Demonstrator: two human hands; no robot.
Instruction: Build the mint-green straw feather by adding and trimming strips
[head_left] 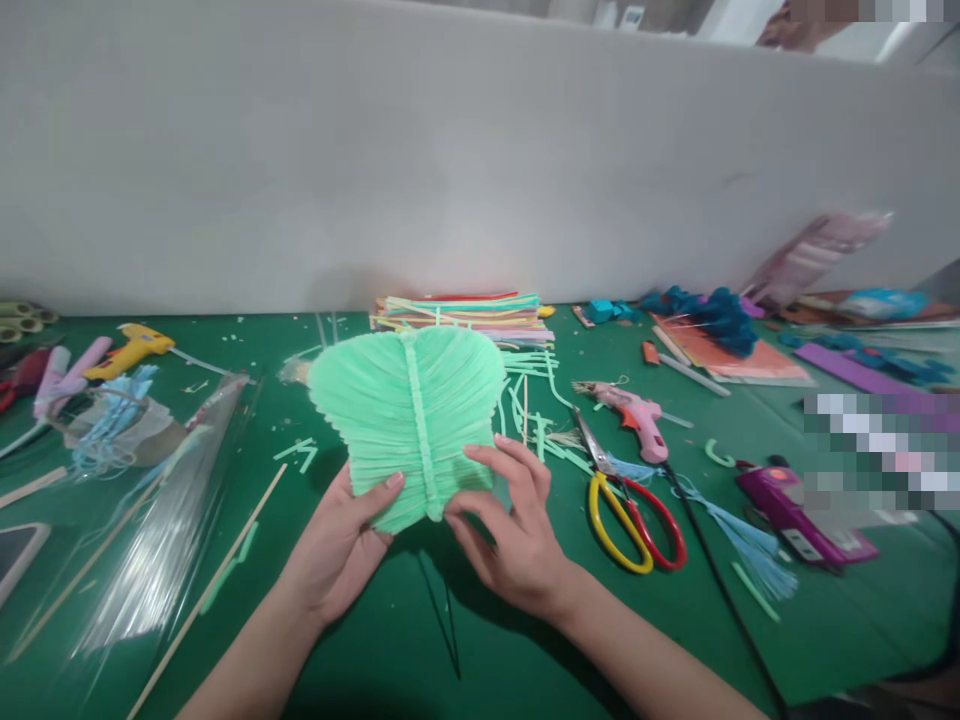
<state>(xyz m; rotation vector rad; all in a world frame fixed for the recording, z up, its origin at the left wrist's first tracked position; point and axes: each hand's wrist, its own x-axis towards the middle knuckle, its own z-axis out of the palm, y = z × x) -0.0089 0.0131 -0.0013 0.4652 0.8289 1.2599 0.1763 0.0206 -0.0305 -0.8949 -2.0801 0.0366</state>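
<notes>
A mint-green leaf made of fuzzy pipe cleaners [382,400], with a raised midrib down its middle, is held up above the green table. My left hand [341,550] grips its lower left edge, thumb on the front and fingers behind. With thumb and index finger together, my right hand [517,530] pinches the leaf's bottom near the end of the midrib; its other fingers are bent over the lower right part. Thin dark wires [442,615] show below the leaf. Behind it lies a bundle of coloured pipe cleaners [465,310], partly covered by the leaf.
Scissors with yellow and red handles [637,520] and a pink glue gun [630,412] lie to the right, its black cord running toward me. Left are a yellow glue gun [135,350], a clear plastic sleeve [161,530] and a wooden stick [217,580]. A grey partition [450,150] rises behind.
</notes>
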